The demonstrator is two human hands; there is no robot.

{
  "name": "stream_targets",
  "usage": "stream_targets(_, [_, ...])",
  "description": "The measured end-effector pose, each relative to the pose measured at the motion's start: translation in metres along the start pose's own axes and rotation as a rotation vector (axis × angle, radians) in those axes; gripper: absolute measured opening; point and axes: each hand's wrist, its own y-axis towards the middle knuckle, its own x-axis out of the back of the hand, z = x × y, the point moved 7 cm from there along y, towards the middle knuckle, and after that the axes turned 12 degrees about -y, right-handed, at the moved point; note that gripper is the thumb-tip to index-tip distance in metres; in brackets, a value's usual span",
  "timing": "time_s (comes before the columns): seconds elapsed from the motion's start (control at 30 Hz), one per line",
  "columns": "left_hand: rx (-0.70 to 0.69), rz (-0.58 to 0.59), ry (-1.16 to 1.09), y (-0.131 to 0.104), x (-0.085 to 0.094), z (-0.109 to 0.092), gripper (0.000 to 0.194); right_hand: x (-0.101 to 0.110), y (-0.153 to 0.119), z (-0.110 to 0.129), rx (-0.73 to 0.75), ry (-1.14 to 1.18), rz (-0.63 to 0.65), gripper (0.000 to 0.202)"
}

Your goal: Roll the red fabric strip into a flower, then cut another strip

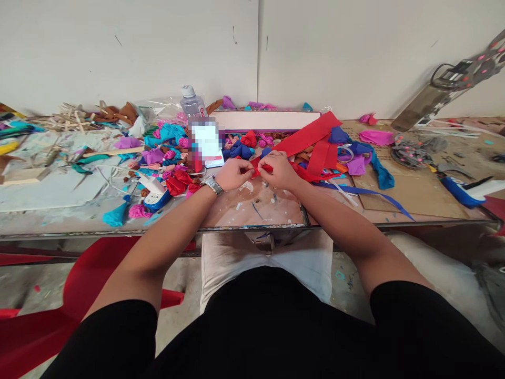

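My left hand (235,174), with a watch at its wrist, is closed in a pinch at the near end of a red fabric strip (311,138). Close beside it, my right hand (277,169) pinches the same red strip. From my hands the strip runs up and to the right, and a second red length hangs down from it. Around my hands lie many small rolled fabric flowers (183,143) in purple, pink, blue and red. My fingers hide the small piece between them.
A phone (211,152) leans near a clear bottle (193,105). A white charger (153,184) sits in a blue socket block left of my hands. Wood sticks (74,116) are piled far left. At right are cardboard (410,197), a dark bottle (422,100) and a blue-handled tool (460,192).
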Motion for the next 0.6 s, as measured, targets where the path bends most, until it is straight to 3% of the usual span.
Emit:
stream_targets(0.33, [0.069,0.099,-0.153,-0.0015,-0.0080,0.0059,0.035,0.0014,-0.0005,-0.0002,0.006,-0.010,0.019,0.017])
stream_targets(0.6, [0.085,0.091,-0.182,-0.0008,-0.0067,0.0057,0.038,0.0011,0.0002,-0.0015,-0.001,-0.006,0.012,0.018])
